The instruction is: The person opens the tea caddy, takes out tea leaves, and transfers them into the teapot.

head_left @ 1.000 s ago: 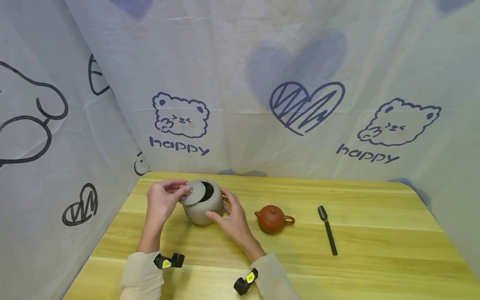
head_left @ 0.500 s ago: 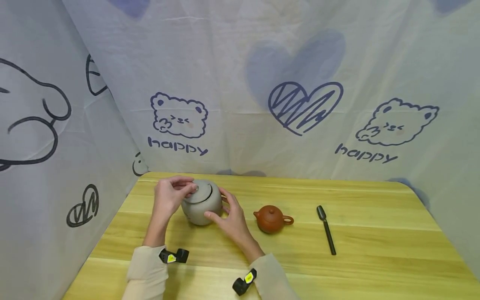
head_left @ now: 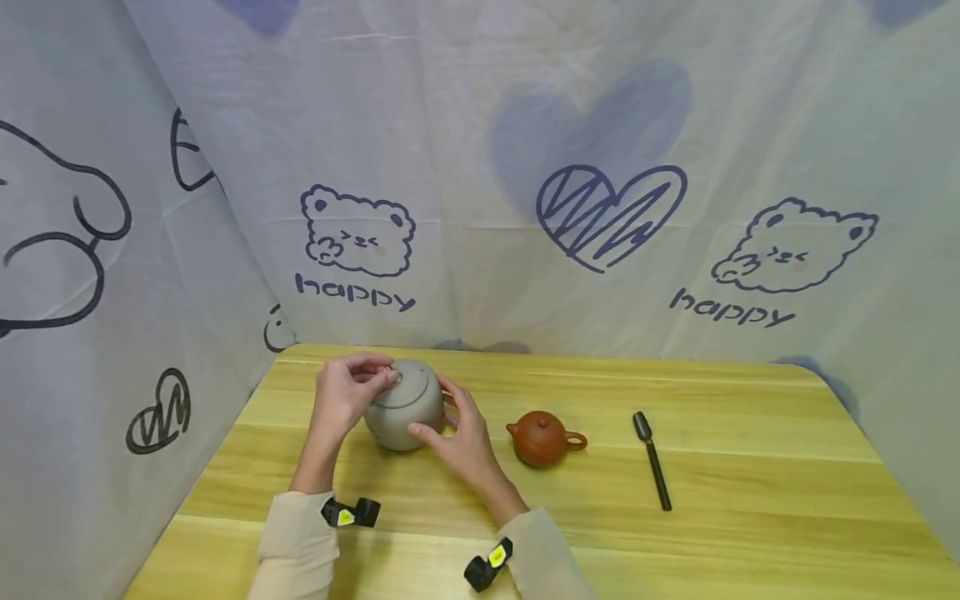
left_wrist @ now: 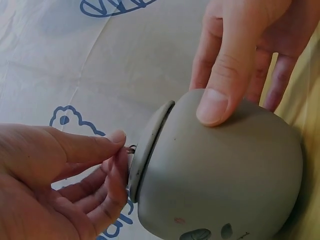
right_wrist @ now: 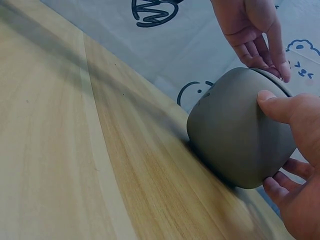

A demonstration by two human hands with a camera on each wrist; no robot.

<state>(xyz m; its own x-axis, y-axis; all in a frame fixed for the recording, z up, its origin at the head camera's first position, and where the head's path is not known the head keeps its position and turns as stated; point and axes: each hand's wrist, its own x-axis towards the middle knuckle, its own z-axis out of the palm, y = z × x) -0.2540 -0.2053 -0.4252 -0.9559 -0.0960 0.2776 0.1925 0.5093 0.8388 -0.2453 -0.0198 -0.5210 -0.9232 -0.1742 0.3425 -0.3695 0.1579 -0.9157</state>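
A round grey ceramic jar (head_left: 401,427) stands upright on the left part of the table. Its flat lid (left_wrist: 151,150) lies over the mouth, with a thin dark seam showing between lid and body in the left wrist view. Thumb and fingertips of my left hand (head_left: 347,393) pinch the small metal ring (left_wrist: 131,149) on top of the lid. My right hand (head_left: 471,442) holds the jar's right side, thumb at the front and fingers around the back. Small painted leaves mark the jar's wall in the left wrist view.
A small reddish-brown teapot (head_left: 542,439) sits right of the jar, its spout toward my right hand. Farther right lies a dark scoop with a long handle (head_left: 651,458). The wooden table (head_left: 780,467) meets a printed cloth (head_left: 480,183) behind it.
My left hand has moved right with the lid, which was tilted off the jar's left side and now covers the dark mouth. The right hand has kept its hold.
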